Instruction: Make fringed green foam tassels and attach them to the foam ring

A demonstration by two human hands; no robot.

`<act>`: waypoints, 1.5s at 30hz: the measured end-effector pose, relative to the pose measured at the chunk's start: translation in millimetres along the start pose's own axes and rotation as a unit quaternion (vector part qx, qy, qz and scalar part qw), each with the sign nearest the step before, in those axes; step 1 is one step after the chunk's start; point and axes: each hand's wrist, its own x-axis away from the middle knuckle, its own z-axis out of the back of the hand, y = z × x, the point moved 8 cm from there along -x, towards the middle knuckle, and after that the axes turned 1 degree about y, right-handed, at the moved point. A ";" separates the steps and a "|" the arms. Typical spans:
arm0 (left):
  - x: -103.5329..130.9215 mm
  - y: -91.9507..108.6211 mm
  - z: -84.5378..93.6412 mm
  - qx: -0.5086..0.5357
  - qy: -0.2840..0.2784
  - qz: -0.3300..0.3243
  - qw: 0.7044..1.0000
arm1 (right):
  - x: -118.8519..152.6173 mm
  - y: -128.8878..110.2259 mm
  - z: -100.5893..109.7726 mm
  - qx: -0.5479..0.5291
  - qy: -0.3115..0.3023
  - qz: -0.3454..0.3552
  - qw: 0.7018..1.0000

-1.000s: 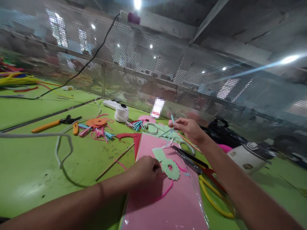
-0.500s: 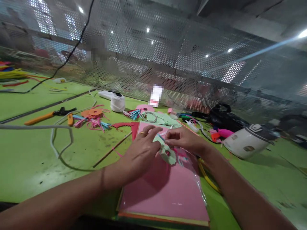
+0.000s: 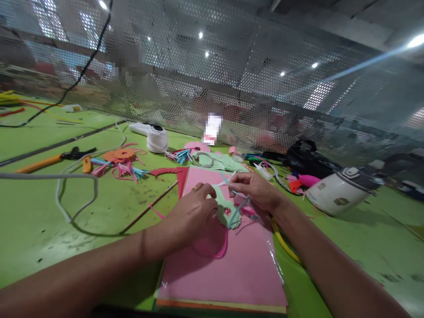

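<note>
A pale green paper cut-out (image 3: 220,205) with a scalloped edge and a small red-and-white spot lies on a stack of coloured sheets, pink sheet (image 3: 245,269) uppermost. My left hand (image 3: 195,212), a ring on one finger, is curled over the cut-out's left side, gripping it there; its fingertips are partly hidden. Between the thumb and fingers of my right hand (image 3: 253,190) is a thin light blue ribbon (image 3: 235,214), trailing across the cut-out. Below my left hand a bright pink loop (image 3: 221,254) rests on the sheet. Pink strips (image 3: 245,207) lie beneath my right hand.
To the left lie a thin stick (image 3: 149,207), orange-handled pliers (image 3: 56,161), orange paper flowers (image 3: 119,154) and a grey cable (image 3: 96,190). Behind are a white string spool (image 3: 157,140) and green paper pieces (image 3: 221,162). A grey-white container (image 3: 338,192) stands right.
My right hand has drawn the blue ribbon out, and it shows more clearly over the cut-out. The pink loop has come into sight below my left hand. The view has shifted slightly.
</note>
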 end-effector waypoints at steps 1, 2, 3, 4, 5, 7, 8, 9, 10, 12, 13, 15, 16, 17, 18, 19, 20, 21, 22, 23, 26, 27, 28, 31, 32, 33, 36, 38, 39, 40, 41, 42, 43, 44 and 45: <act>0.3 0.3 2.0 -0.012 0.009 0.001 1.000 | 0.2 1.3 -2.2 -0.003 -0.008 -0.008 1.000; 0.3 1.5 4.5 -0.024 0.019 -0.004 1.000 | 0.7 3.1 -7.0 -0.006 -0.031 -0.023 0.999; 0.3 3.6 6.5 -0.034 0.028 -0.015 0.999 | 1.7 4.8 -13.2 -0.010 -0.060 -0.040 0.997; 0.2 6.6 7.8 -0.041 0.032 -0.031 0.998 | 2.9 5.8 -19.4 -0.014 -0.088 -0.054 0.995; 0.1 10.0 8.2 -0.045 0.031 -0.051 0.997 | 4.0 6.1 -24.8 -0.014 -0.111 -0.064 0.992; -0.3 14.9 5.9 -0.050 0.014 -0.080 0.995 | 5.2 5.2 -32.2 0.000 -0.142 -0.069 0.987; -0.8 14.8 4.1 -0.052 0.003 -0.080 0.995 | 5.4 4.6 -34.0 0.010 -0.149 -0.068 0.986; -1.4 13.6 3.0 -0.056 -0.003 -0.073 0.996 | 5.5 4.2 -34.9 0.018 -0.154 -0.068 0.986; -1.9 12.0 2.1 -0.061 -0.007 -0.064 0.996 | 5.7 3.9 -35.1 0.025 -0.157 -0.069 0.985; -2.6 9.3 -1.3 -0.069 -0.018 -0.052 0.996 | 6.3 1.9 -33.5 0.027 -0.154 -0.068 0.985; -2.6 9.2 -3.6 -0.068 -0.024 -0.054 0.996 | 6.9 0.4 -32.6 0.027 -0.152 -0.067 0.986; -2.4 10.2 -8.8 -0.056 -0.039 -0.062 0.996 | 8.8 -2.7 -32.5 0.031 -0.153 -0.068 0.985; -2.1 10.5 -10.8 -0.046 -0.043 -0.063 0.996 | 9.6 -3.9 -32.7 0.033 -0.151 -0.070 0.985; -1.9 11.0 -11.7 -0.037 -0.042 -0.065 0.996 | 10.5 -4.5 -32.9 0.033 -0.150 -0.075 0.985; -1.7 10.9 -11.7 -0.029 -0.037 -0.063 0.997 | 11.5 -4.4 -33.0 0.028 -0.149 -0.082 0.985; -1.4 10.3 -11.4 -0.026 -0.030 -0.060 0.997 | 12.6 -3.8 -32.7 0.018 -0.147 -0.088 0.985; -1.1 9.1 -11.4 -0.025 -0.026 -0.055 0.998 | 13.8 -2.8 -31.9 0.005 -0.147 -0.093 0.985; -0.7 7.9 -11.3 -0.027 -0.021 -0.052 0.998 | 15.3 -1.6 -30.7 -0.007 -0.149 -0.097 0.984; -0.3 6.5 -11.6 -0.028 -0.019 -0.051 0.998 | 17.0 -0.4 -28.8 -0.013 -0.151 -0.097 0.984; 0.0 5.1 -12.0 -0.030 -0.017 -0.051 0.998 | 18.8 0.6 -25.6 -0.013 -0.148 -0.094 0.984; 0.7 1.3 -12.6 -0.023 -0.006 -0.049 0.998 | 24.6 0.7 -11.2 0.009 -0.120 -0.082 0.989; 0.9 0.4 -11.9 -0.016 0.002 -0.046 0.999 | 26.9 0.2 -6.6 0.017 -0.109 -0.082 0.990; 1.2 -0.1 -10.8 -0.006 0.012 -0.044 0.999 | 29.1 -0.4 -2.8 0.024 -0.100 -0.087 0.991; 3.0 1.0 -7.7 0.031 0.036 -0.038 0.998 | 34.5 -1.5 2.7 0.049 -0.095 -0.110 0.988; 3.9 2.0 -7.0 0.040 0.041 -0.038 0.998 | 35.3 -1.8 3.5 0.059 -0.097 -0.115 0.987; 4.7 3.0 -6.6 0.047 0.044 -0.038 0.997 | 35.5 -2.1 4.1 0.069 -0.100 -0.117 0.986; 6.2 5.1 -6.3 0.062 0.047 -0.030 0.996 | 35.5 -0.7 5.1 0.105 -0.123 -0.122 0.979; 5.3 2.7 -8.1 0.077 0.034 0.000 0.996 | 36.6 0.3 4.9 0.121 -0.147 -0.128 0.973; 4.5 -0.3 -10.1 0.084 0.019 0.026 0.996 | 37.6 0.0 4.4 0.121 -0.158 -0.131 0.971; 3.9 -4.0 -12.3 0.092 0.002 0.057 0.994 | 38.9 -0.8 4.0 0.116 -0.166 -0.134 0.970; 3.7 -8.2 -14.3 0.100 -0.014 0.090 0.991 | 40.5 -2.0 3.5 0.106 -0.172 -0.138 0.970; 3.8 -12.0 -15.9 0.107 -0.029 0.119 0.987 | 41.8 -3.6 3.2 0.093 -0.172 -0.140 0.971; 4.0 -14.9 -17.0 0.115 -0.040 0.140 0.983 | 42.8 -5.9 3.4 0.078 -0.166 -0.136 0.974; 4.1 -16.6 -17.8 0.122 -0.048 0.151 0.980 | 43.2 -8.9 4.0 0.062 -0.157 -0.126 0.978; 4.0 -17.8 -18.0 0.129 -0.052 0.156 0.978 | 43.3 -12.1 5.3 0.049 -0.144 -0.111 0.982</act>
